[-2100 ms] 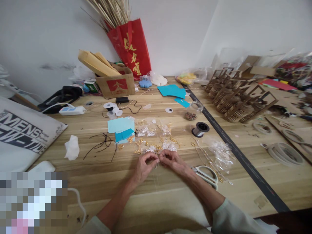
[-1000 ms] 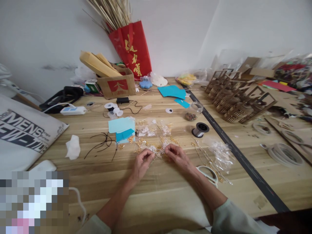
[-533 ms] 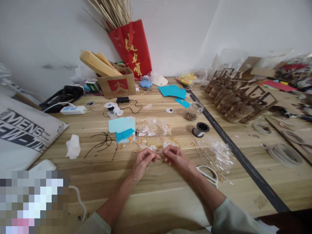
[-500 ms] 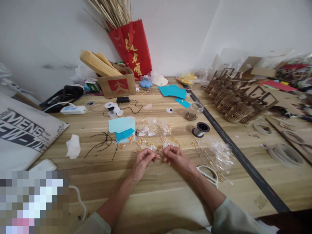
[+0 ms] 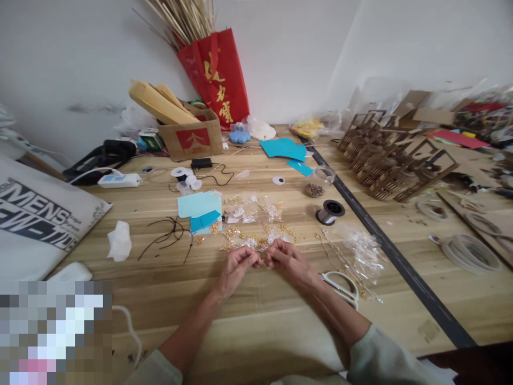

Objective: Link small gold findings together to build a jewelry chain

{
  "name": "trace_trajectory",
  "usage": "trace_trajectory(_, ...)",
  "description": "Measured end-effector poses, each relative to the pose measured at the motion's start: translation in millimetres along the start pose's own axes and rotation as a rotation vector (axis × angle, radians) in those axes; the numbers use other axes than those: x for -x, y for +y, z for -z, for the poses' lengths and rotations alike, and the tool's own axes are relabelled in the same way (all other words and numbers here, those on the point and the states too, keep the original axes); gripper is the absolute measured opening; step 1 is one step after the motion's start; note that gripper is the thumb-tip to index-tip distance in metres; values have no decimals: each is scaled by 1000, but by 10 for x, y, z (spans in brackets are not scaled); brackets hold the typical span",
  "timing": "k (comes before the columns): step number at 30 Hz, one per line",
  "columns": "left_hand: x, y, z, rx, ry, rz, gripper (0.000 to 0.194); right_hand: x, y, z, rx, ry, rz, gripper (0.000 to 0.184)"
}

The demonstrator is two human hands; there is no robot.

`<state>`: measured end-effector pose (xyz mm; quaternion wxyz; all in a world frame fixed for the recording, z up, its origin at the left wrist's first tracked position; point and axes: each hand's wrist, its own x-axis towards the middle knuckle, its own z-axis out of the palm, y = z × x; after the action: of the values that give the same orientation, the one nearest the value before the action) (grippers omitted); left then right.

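Pinching apparently one tiny piece, left hand and right hand nearly touch; one spool beyond.

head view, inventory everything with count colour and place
table: one, wood-coloured, throughout
beads: many, gold and silvery, centre
chains: several, gold and silvery, right of beads
scissors: one, pale-handled, near chains
wire spool: one, black, beyond chains
jar: one, clear, beyond spool
cards: several, blue, left and back
cords: several, black, left of beads
cardboard box: one, brown, back left
power strip: one, white, left
tote: one, red, behind box
lantern-like frames: several, brown, back right
tubing: several coils, pale, far right
sack: one, white, far left
left hand: one, bare, pinching tiny piece
right hand: one, bare, same piece
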<state>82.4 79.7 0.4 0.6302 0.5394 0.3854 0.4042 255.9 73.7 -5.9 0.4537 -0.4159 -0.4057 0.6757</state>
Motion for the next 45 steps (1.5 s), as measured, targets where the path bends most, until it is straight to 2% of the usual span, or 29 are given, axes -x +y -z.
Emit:
trace_trajectory(4,-1,-30,26,-32,36,25,27,22,-79,5,51,-19,-13,41)
trace_trajectory(10,-7,-88,67,7,102,-20,24,33,-130,27,115,-19,8,40)
trace_trajectory(15,-5,-64,37,-18,89,28,28,35,-137,14,141,-56,26,41)
trace_trajectory(27,-5,-78,0,-89,16,33,30,28,-85,14,83,-46,8,39)
trace_trajectory(36,-2,-142,-47,-2,-51,114,28,26,39,32,103,-84,79,35)
trace_trajectory(40,1,-136,-49,-38,-76,139,27,57,24,-2,226,-69,136,35)
trace_trajectory(45,-1,-164,-52,-60,-107,112,30,107,-23,-53,494,-31,248,30)
